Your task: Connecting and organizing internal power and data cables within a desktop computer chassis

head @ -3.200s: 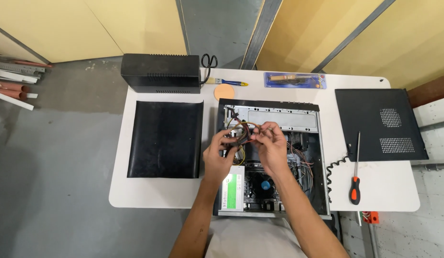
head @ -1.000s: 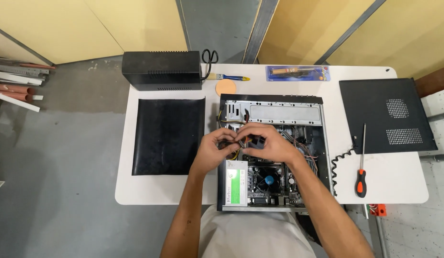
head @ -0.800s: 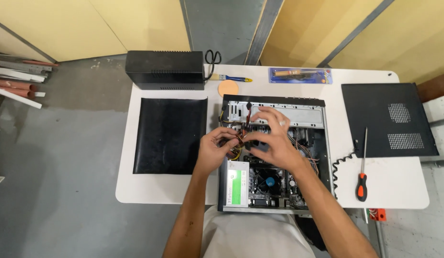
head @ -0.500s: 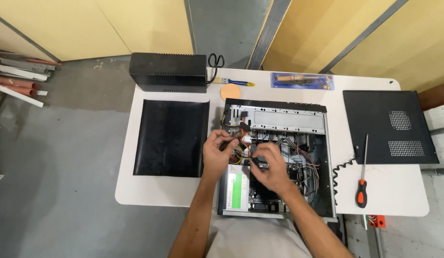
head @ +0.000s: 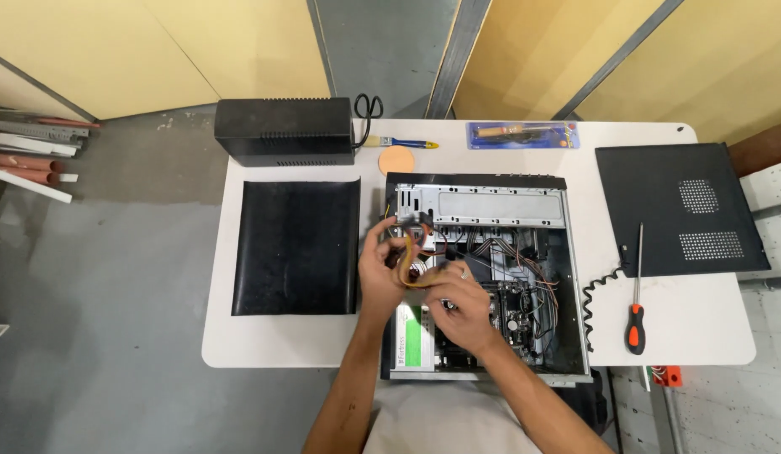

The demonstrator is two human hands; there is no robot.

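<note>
- Open desktop computer case laid flat on its side on the white table, so the inside faces up toward the person and both hands can work in it from above.
- Left hand raised over the case's left edge, grip closed around a bundle of yellow, orange and red cables, lifted clear of the board beneath, apparently to keep the wires out of the way.
- Right hand lower and just beside the left, over the motherboard; fingers curled in a narrow grip on the lower end of the same bundle, though exactly what is pinched there cannot be told.
- Power supply with a green label at the case's near left corner, partly under the forearms.
- Black side panel set flat to the left of the case, a second perforated panel to the right, both well apart from the work.
- Screwdriver with an orange-and-black handle near the case's right side, within reach, beside a coiled black cord.
- Black box-shaped unit, scissors, small brush, round orange pad and a blister-packed tool lined along the far edge.
</note>
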